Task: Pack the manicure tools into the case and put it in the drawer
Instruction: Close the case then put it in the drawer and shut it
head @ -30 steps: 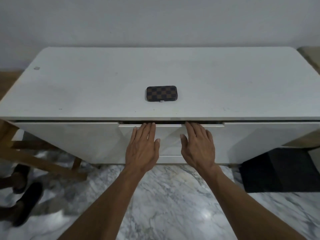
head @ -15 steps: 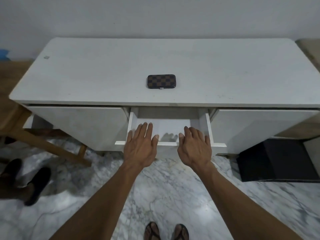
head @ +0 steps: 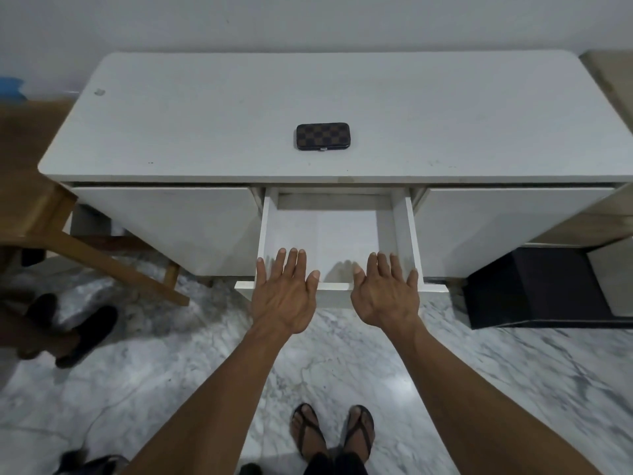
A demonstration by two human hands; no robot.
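Both hands, left hand (head: 281,296) and right hand (head: 387,296), hang flat with fingers spread, gripping nothing, over the drawer (head: 337,286) front edge. The checkered case (head: 323,136) lies shut on the desktop (head: 205,132), well beyond the fingertips. Pulling the drawer further risks it dropping out.

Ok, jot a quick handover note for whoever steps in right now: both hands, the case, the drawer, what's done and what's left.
Left hand: open, holding nothing, over the drawer's front edge.
Right hand: open, holding nothing, also at the front edge.
Case: closed, lying flat on the white cabinet top, behind the drawer opening, untouched.
Drawer: middle one, pulled out; what shows of its inside is bare.
Done: the case appears packed, no loose tools visible; drawer open.
Left: pick up the case, lay it in the drawer, push the drawer shut.
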